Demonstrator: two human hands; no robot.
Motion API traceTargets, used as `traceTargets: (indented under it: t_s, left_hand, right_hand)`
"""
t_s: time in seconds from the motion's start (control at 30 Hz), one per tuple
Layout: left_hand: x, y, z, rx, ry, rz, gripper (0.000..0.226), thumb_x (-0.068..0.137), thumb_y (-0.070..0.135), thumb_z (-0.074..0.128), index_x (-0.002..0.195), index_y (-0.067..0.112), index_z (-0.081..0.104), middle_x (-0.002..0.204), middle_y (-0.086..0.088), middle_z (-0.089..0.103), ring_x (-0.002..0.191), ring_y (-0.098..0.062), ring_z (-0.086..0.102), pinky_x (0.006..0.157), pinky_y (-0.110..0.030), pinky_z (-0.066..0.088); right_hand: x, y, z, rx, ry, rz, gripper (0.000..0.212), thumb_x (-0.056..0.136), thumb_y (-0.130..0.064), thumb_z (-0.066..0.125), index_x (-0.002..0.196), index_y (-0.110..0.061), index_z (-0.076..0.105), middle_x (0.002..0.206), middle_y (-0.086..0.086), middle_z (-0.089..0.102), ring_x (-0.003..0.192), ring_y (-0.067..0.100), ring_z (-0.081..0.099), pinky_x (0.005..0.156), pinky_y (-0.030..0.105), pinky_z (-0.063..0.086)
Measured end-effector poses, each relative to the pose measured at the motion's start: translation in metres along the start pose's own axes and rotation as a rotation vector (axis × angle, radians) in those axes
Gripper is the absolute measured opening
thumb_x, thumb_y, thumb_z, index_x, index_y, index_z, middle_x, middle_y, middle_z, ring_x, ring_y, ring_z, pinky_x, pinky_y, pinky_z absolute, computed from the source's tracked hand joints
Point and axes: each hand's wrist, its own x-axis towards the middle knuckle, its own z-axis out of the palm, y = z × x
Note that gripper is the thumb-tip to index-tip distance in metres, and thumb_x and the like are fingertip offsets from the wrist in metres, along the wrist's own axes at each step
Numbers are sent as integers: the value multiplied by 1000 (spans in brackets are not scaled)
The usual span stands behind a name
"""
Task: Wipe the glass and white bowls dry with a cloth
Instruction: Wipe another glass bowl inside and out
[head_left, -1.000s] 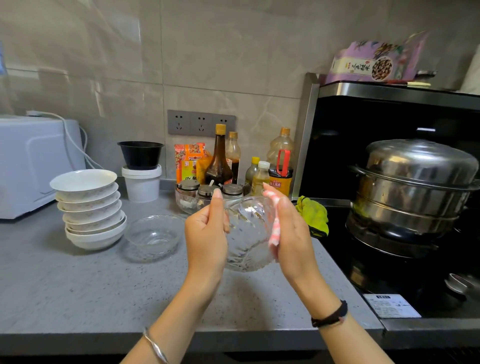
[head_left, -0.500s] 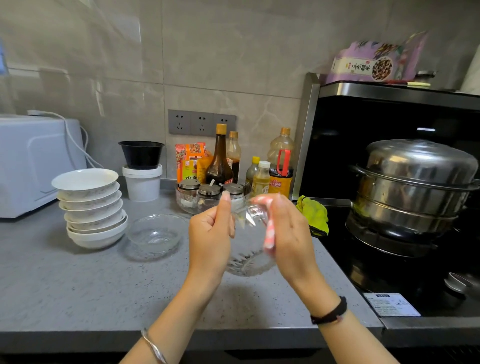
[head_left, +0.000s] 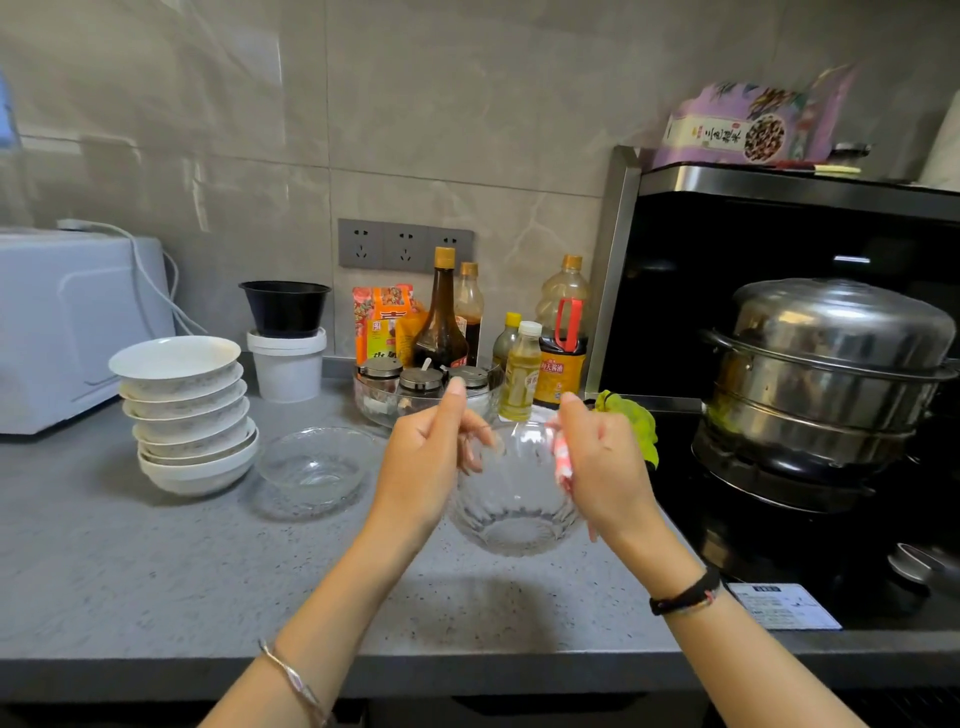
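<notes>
Left hand (head_left: 426, 467) pinches rim of glass bowl (head_left: 514, 504). Right hand (head_left: 608, 467) grips pink cloth (head_left: 562, 457) at bowl's right wall. White bowl stack (head_left: 189, 415) well left of bowl.

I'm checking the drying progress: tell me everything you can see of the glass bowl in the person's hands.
The glass bowl is clear, with ribbed, faceted walls and a round base. It is held roughly upright, base lowest, seemingly lifted above the grey counter. The left hand grips its left rim; the right hand presses a pink-and-white cloth against its right rim.
</notes>
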Motion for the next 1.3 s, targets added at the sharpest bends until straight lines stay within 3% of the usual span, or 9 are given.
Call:
traceTargets:
  t_s: [0.23, 0.37, 0.47, 0.7, 0.77, 0.87, 0.97, 1.17, 1.3]
  left_hand:
    - [-15, -5, 12, 78, 44, 150, 58, 97, 37, 45, 42, 23, 36, 39, 9, 30, 41, -6, 29, 48, -24, 28]
    - [-17, -15, 18, -114, 200, -12, 55, 99, 34, 45, 52, 5, 48, 45, 1, 40, 45, -10, 35, 47, -23, 30]
    - [-17, -15, 20, -244, 175, -79, 49, 99, 37, 44, 77, 0, 67, 66, -17, 64, 59, -23, 59, 54, -33, 47]
    - [-17, -8, 15, -257, 291, -102, 56, 99, 33, 46, 47, 18, 29, 43, 8, 24, 41, -7, 22, 41, -16, 22]
    - [-16, -8, 14, -249, 285, -81, 57, 99, 33, 46, 47, 19, 29, 42, 8, 24, 41, -7, 22, 41, -16, 22]
    - [-17, -7, 15, -214, 260, -29, 54, 100, 30, 45, 49, 15, 33, 41, 9, 26, 40, -5, 24, 41, -16, 24]
    - [-17, -6, 15, -203, 236, -12, 54, 99, 31, 46, 48, 17, 35, 42, 9, 28, 41, -6, 26, 43, -17, 25]
    - [-14, -19, 8, -458, 244, -201, 40, 95, 42, 52, 70, 12, 57, 73, -12, 51, 64, -24, 44, 65, -35, 38]
    - [-17, -31, 14, -551, 240, -416, 44, 94, 51, 47, 85, 10, 64, 87, -12, 69, 87, -28, 66, 78, -36, 51]
  right_hand:
    - [-8, 4, 11, -172, -10, -87, 65, 103, -34, 32, 43, -29, 56, 40, -5, 51, 48, 6, 54, 67, 26, 46]
    - [-30, 3, 27, -553, 60, -409, 49, 102, -41, 21, 122, -24, 63, 119, -15, 62, 122, 1, 49, 105, 31, 35]
    - [-36, 5, 33, -819, 24, -630, 47, 103, -35, 24, 138, -20, 51, 143, -2, 49, 138, 14, 35, 117, 37, 20]
    - [-17, 0, 14, -63, 4, -27, 30, 105, -35, 31, 129, -36, 49, 103, -23, 64, 96, -21, 54, 79, 11, 47]
    - [-21, 0, 18, -121, 7, -34, 35, 105, -37, 29, 135, -34, 47, 102, -23, 59, 101, -16, 55, 83, 6, 43]
    - [-28, 6, 25, -494, 35, -311, 44, 101, -42, 24, 139, -35, 44, 133, -14, 52, 133, 1, 38, 109, 21, 28]
    - [-22, 8, 21, -494, 34, -402, 40, 100, -40, 29, 132, -35, 52, 125, -13, 57, 123, 2, 47, 102, 17, 34]
    - [-19, 14, 17, 237, 77, 133, 52, 91, -53, 36, 95, -14, 70, 93, 33, 62, 90, 52, 57, 78, 62, 46]
    - [-23, 16, 19, 296, 232, 125, 51, 101, -35, 40, 67, -4, 62, 57, 9, 61, 56, 13, 60, 55, 24, 49]
